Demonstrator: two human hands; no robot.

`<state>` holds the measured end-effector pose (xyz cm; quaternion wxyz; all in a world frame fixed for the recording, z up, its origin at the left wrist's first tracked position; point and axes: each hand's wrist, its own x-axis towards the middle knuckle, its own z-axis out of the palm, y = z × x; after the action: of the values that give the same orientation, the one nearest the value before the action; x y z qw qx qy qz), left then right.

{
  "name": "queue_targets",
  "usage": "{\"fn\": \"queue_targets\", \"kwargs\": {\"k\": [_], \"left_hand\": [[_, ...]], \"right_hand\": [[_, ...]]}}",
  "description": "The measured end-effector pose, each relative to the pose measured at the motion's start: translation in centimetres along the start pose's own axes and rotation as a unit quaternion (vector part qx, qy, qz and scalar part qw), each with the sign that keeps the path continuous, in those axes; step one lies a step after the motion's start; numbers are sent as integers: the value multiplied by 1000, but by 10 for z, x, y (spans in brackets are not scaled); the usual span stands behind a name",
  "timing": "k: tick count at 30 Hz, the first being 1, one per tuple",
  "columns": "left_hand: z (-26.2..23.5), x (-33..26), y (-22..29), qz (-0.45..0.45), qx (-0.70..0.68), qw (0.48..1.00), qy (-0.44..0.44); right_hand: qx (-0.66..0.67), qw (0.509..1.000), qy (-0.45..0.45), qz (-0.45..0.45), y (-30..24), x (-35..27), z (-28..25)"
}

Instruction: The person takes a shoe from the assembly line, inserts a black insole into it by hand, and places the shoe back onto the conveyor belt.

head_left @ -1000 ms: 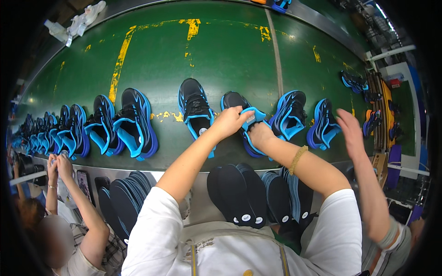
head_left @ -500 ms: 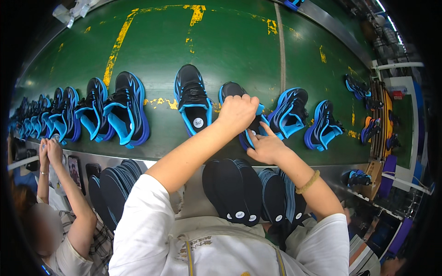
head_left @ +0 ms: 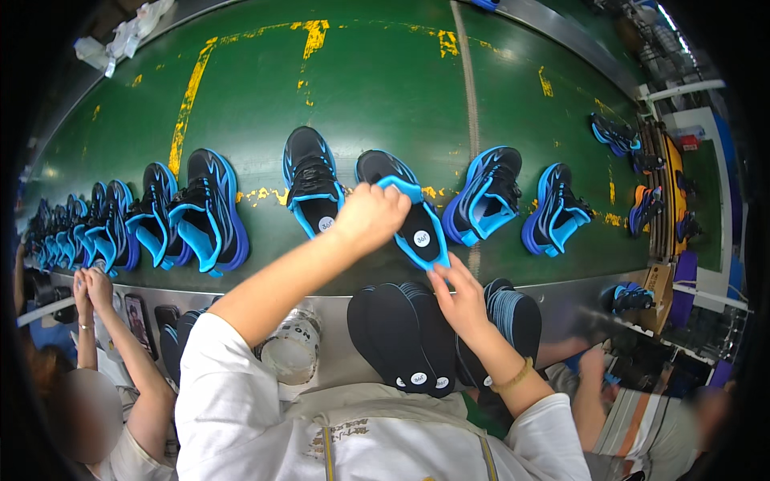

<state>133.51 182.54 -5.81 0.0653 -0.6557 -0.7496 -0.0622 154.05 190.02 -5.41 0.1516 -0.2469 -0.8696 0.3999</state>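
Observation:
A black and blue sneaker lies on the green conveyor belt in front of me, its toe pointing away. My left hand is closed on the tongue and collar at its left side. At the heel, the fingers of my right hand pinch the blue collar edge. A black insole with a round white label shows inside this sneaker. Just left of it stands another sneaker, also with a labelled insole, partly covered by my left hand. To the right is a sneaker whose opening faces me.
Black insole stacks lie on the metal ledge, near a clear container. A row of sneakers runs left along the belt. One more sneaker is at right. Co-workers sit on both sides; one's hands are at left.
My right hand has moved from the sneaker's opening back to its heel, uncovering the labelled insole. My left hand still grips the sneaker. The whole view has shifted slightly.

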Motion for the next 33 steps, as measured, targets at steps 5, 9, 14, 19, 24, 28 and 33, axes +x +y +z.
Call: {"fn": "queue_targets", "kwargs": {"k": [5, 9, 14, 19, 24, 28, 33], "left_hand": [[-13, 29, -38, -51, -136, 984, -108], [-20, 29, -57, -163, -335, 924, 92], [-67, 67, -38, -284, -736, 610, 69], [-43, 109, 21, -312, -611, 727, 20], [-2, 123, 58, -120, -388, 912, -64], [-17, 117, 60, -144, -514, 826, -180], [-4, 89, 59, -257, -554, 777, -154]], "right_hand": [[-59, 995, 49, -63, -15, 17, 7], [-137, 980, 40, -139, -32, -44, 0], [-170, 977, -124, -40, -35, -127, -11], [-187, 979, -81, -32, -33, -138, -8], [-160, 983, -88, -8, -32, -141, -13], [1, 997, -59, 59, -24, -148, -28], [51, 991, -63, 108, -20, -145, -42]]}}
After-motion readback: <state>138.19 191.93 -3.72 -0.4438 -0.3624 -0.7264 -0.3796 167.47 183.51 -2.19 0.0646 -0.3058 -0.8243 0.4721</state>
